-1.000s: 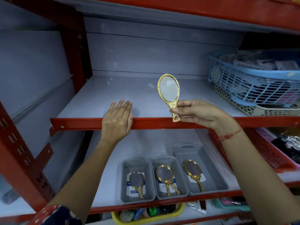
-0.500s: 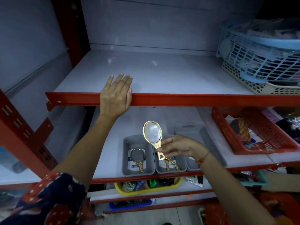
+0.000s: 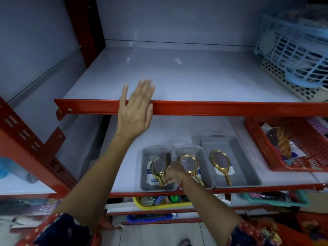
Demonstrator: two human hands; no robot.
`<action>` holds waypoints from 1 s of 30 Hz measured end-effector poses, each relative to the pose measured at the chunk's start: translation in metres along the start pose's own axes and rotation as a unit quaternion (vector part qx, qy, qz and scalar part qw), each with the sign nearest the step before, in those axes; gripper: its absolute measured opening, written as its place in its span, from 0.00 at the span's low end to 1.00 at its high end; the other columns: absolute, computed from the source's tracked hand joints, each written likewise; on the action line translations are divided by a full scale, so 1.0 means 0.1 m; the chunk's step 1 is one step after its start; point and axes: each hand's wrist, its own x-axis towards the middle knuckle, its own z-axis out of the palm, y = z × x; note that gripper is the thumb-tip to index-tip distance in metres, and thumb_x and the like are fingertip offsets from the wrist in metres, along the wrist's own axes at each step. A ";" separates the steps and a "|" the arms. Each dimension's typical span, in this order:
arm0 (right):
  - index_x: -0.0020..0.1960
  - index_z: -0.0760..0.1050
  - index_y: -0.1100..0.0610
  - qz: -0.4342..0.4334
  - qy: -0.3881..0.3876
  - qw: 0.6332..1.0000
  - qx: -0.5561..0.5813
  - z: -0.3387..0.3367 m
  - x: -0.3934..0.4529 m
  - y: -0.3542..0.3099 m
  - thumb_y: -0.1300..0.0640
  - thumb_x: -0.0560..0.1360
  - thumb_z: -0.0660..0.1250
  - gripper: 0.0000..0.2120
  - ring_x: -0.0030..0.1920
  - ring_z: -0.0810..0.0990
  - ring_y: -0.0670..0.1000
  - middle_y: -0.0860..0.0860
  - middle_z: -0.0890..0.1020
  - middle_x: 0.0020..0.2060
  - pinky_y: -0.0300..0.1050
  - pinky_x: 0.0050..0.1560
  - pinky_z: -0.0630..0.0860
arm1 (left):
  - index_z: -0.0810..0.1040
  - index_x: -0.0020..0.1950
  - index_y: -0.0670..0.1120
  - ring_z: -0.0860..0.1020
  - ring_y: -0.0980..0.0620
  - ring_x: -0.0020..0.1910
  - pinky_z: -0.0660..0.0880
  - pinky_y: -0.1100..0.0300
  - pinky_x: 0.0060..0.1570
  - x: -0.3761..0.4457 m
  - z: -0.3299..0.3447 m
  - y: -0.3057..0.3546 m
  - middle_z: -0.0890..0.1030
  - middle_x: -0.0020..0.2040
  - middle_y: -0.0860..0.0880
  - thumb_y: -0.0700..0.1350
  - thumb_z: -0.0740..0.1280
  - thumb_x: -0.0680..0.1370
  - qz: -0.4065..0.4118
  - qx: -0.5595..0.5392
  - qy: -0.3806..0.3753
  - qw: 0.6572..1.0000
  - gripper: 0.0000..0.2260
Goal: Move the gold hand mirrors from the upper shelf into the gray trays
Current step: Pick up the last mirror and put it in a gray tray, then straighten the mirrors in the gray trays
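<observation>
Three gray trays stand side by side on the lower shelf. My right hand (image 3: 173, 173) grips the handle of a gold hand mirror (image 3: 159, 165) low inside the left tray (image 3: 145, 174), over another mirror that lies partly hidden beneath it. The middle tray (image 3: 204, 166) holds one gold mirror (image 3: 189, 163), and the right tray (image 3: 237, 167) holds another gold mirror (image 3: 220, 161). My left hand (image 3: 135, 110) rests flat, fingers spread, on the red front edge of the upper shelf (image 3: 213, 77), which shows no mirrors.
A blue lattice basket (image 3: 292, 48) over a beige basket (image 3: 284, 80) fills the upper shelf's right end. A red basket (image 3: 266, 153) sits right of the trays. A yellow bin (image 3: 142, 204) and a teal tray (image 3: 276, 202) lie on the shelf below. Red uprights (image 3: 26, 139) stand left.
My right hand has carried the mirror from above the upper shelf's edge down into the left gray tray. My left hand stayed on the shelf edge. The view tilted downward.
</observation>
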 end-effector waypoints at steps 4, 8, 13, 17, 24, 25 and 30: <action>0.37 0.77 0.64 -0.014 0.027 0.985 -0.172 0.08 -0.03 -0.06 0.67 0.72 0.66 0.05 0.47 0.83 0.54 0.56 0.81 0.35 0.34 0.31 0.78 | 0.60 0.75 0.40 0.55 0.49 0.78 0.46 0.46 0.79 -0.85 -0.12 0.44 0.61 0.76 0.45 0.45 0.55 0.80 -0.007 -0.128 -0.126 0.984 0.23; 0.38 0.76 0.60 -0.054 0.001 0.964 -0.259 0.07 -0.05 -0.08 0.63 0.75 0.62 0.07 0.46 0.79 0.55 0.54 0.78 0.35 0.39 0.32 0.70 | 0.58 0.78 0.48 0.67 0.54 0.73 0.63 0.60 0.72 -1.47 -0.23 0.88 0.66 0.75 0.49 0.59 0.46 0.83 -0.354 -0.327 -0.325 0.814 0.27; 0.60 0.76 0.67 -0.009 -0.012 0.992 -0.126 0.03 0.03 -0.10 0.66 0.76 0.59 0.15 0.56 0.81 0.60 0.62 0.82 0.56 0.51 0.57 0.80 | 0.59 0.77 0.46 0.66 0.41 0.73 0.63 0.48 0.72 -1.52 -0.12 1.09 0.66 0.75 0.41 0.61 0.43 0.82 -0.672 -0.345 -0.384 0.531 0.30; 0.66 0.70 0.67 0.011 -0.045 0.997 -0.069 0.04 -0.06 -0.14 0.64 0.78 0.55 0.18 0.62 0.77 0.60 0.63 0.77 0.63 0.55 0.64 0.75 | 0.58 0.78 0.44 0.62 0.41 0.75 0.59 0.48 0.74 -1.46 -0.05 1.10 0.63 0.76 0.40 0.61 0.42 0.82 -0.684 -0.355 -0.417 0.482 0.31; 0.70 0.65 0.67 0.073 -0.087 0.993 0.023 0.09 -0.08 -0.11 0.62 0.81 0.51 0.19 0.67 0.73 0.60 0.63 0.73 0.68 0.53 0.68 0.71 | 0.64 0.76 0.42 0.67 0.41 0.73 0.61 0.50 0.74 -1.43 0.13 0.99 0.67 0.74 0.39 0.63 0.40 0.81 -0.721 -0.371 -0.428 0.400 0.34; 0.70 0.65 0.67 0.079 -0.093 0.992 0.030 0.10 -0.08 -0.11 0.62 0.81 0.51 0.20 0.68 0.73 0.60 0.63 0.73 0.68 0.53 0.69 0.70 | 0.66 0.74 0.42 0.68 0.41 0.71 0.63 0.50 0.73 -1.44 0.14 0.99 0.69 0.72 0.38 0.62 0.40 0.82 -0.725 -0.372 -0.424 0.395 0.33; 0.70 0.67 0.67 0.088 -0.103 0.989 0.061 0.12 -0.04 -0.07 0.61 0.81 0.52 0.20 0.67 0.74 0.59 0.62 0.74 0.67 0.49 0.68 0.72 | 0.67 0.73 0.42 0.69 0.39 0.71 0.66 0.49 0.71 -1.46 0.18 0.93 0.70 0.71 0.35 0.65 0.40 0.80 -0.736 -0.373 -0.441 0.353 0.36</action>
